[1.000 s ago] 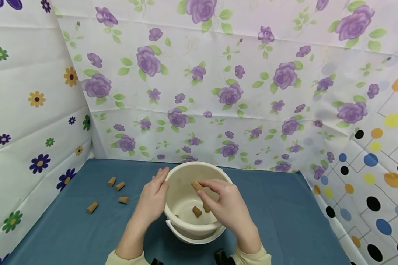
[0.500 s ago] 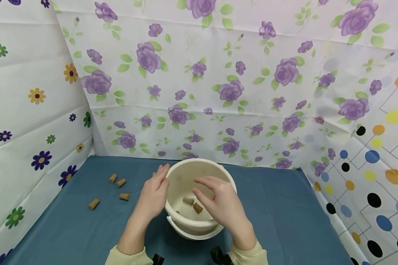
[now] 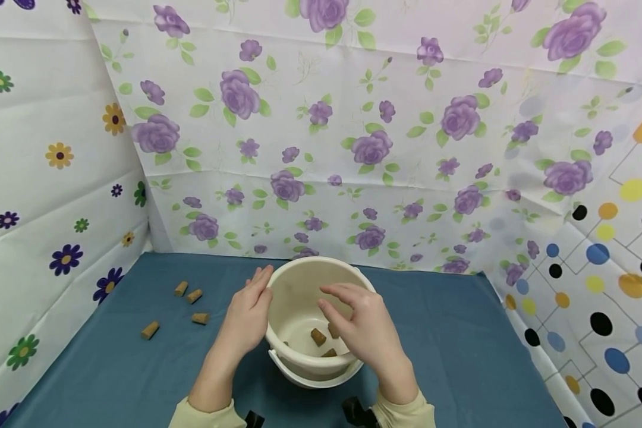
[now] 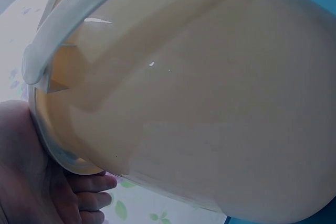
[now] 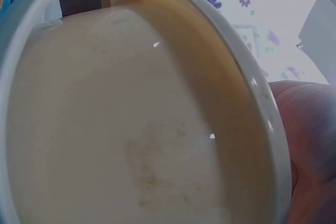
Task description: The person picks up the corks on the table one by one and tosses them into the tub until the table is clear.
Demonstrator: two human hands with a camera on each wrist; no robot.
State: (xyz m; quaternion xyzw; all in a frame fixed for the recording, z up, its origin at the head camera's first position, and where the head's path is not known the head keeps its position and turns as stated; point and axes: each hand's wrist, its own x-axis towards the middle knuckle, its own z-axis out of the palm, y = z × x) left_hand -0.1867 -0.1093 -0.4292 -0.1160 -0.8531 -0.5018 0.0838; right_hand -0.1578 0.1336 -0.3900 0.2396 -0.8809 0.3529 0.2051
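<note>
A cream plastic bucket (image 3: 306, 360) stands on the blue cloth, tilted a little toward me in the head view, with several brown cork stoppers inside. One cork (image 3: 318, 337) lies on its floor and another cork (image 3: 329, 353) is partly behind the front rim. Straight fingers of my left hand (image 3: 250, 312) rest along the bucket's left rim. My right hand (image 3: 366, 327) reaches over the right rim, thumb and fingers parted with nothing between them. Both wrist views are filled by the bucket's outer wall, with the left hand (image 4: 31, 171) and right hand (image 5: 312, 140) at its rim.
On the cloth left of the bucket lie more corks: one cork (image 3: 150, 330) nearer me, another cork (image 3: 200, 318), and a pair farther back. The white bucket handle (image 3: 294, 375) hangs down in front. Patterned sheets (image 3: 321, 137) enclose the back and sides.
A cork that my right thumb and fingers pinched a second ago has been let go and dropped into the bucket. My left hand stays at the rim.
</note>
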